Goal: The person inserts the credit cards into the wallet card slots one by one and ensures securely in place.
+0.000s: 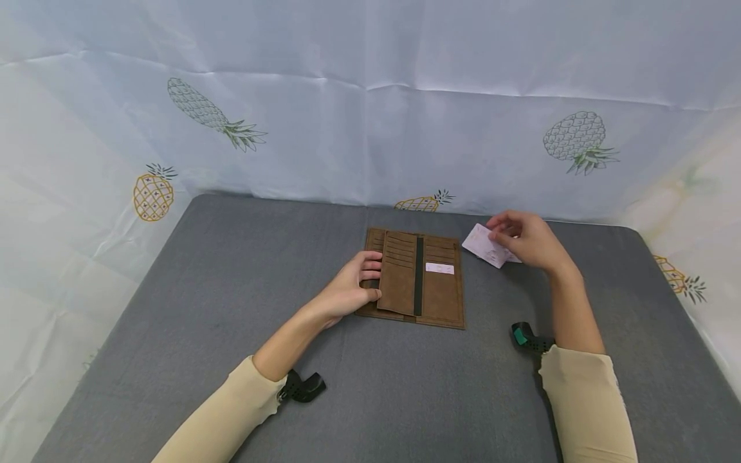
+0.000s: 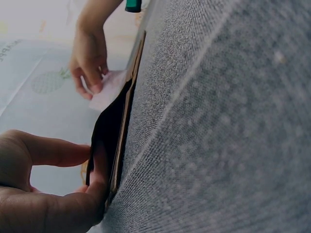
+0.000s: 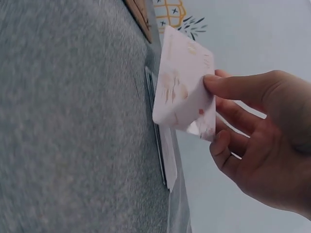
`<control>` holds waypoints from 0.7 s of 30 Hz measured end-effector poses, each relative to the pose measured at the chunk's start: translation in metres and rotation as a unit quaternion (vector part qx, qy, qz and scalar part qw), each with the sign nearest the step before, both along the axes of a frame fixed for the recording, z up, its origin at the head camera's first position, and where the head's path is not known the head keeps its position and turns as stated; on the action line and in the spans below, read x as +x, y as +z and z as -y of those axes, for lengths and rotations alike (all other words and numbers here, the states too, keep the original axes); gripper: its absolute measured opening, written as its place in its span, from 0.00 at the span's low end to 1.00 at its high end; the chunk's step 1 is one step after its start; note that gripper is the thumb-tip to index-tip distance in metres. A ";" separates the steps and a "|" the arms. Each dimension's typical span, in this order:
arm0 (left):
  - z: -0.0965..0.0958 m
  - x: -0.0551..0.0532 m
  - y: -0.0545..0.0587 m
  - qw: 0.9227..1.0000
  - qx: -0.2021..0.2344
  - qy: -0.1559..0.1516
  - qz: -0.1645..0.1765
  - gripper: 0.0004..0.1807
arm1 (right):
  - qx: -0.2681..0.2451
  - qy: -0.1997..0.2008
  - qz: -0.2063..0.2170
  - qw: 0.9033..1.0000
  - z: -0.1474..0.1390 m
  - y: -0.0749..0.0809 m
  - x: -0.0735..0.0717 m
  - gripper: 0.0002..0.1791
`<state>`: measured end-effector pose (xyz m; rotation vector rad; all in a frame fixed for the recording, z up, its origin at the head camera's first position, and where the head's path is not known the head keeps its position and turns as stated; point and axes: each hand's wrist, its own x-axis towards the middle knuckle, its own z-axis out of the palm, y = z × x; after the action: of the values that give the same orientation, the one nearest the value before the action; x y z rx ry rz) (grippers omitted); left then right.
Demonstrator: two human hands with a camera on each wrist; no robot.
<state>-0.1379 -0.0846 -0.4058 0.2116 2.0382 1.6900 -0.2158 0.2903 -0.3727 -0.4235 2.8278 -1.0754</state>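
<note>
A brown wallet (image 1: 398, 283) lies spread on the grey table. Its inner flap is lifted, and my left hand (image 1: 347, 286) pinches that flap's left edge. In the left wrist view the thumb (image 2: 63, 151) is on one side of the flap and a finger (image 2: 100, 170) is inside the dark gap. A pale pink card (image 1: 436, 268) shows in a slot on the wallet's right half. Just right of the wallet, my right hand (image 1: 529, 241) holds another pale pink card (image 3: 184, 80) tilted above the table, thumb on its printed face.
Under the right hand, more pale cards (image 3: 168, 160) lie on the table (image 1: 231, 308), partly hidden. A pineapple-printed cloth (image 1: 324, 141) hangs behind the table. Each wrist carries a black camera mount (image 1: 303, 387).
</note>
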 end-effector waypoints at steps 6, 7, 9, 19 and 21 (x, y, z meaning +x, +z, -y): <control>0.000 0.000 0.001 1.000 -0.002 0.002 -0.002 0.41 | -0.034 0.002 -0.007 0.999 0.011 0.004 0.001 0.17; 0.000 0.000 0.001 1.000 -0.002 0.002 -0.003 0.41 | -0.042 0.003 0.000 0.999 0.013 0.004 0.001 0.19; 0.000 0.000 0.001 1.000 -0.003 0.002 -0.003 0.41 | -0.055 0.005 0.014 0.998 0.018 0.005 0.001 0.22; 0.000 0.000 0.000 1.000 -0.003 -0.001 -0.003 0.41 | -0.080 0.006 0.036 0.996 0.039 0.007 0.001 0.27; 0.000 0.000 0.000 1.000 -0.003 -0.001 -0.003 0.41 | -0.085 0.006 0.036 0.996 0.043 0.006 0.001 0.26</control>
<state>-0.1378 -0.0848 -0.4061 0.2177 2.0469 1.6832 -0.2146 0.2477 -0.3662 -0.4056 2.6779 -1.3071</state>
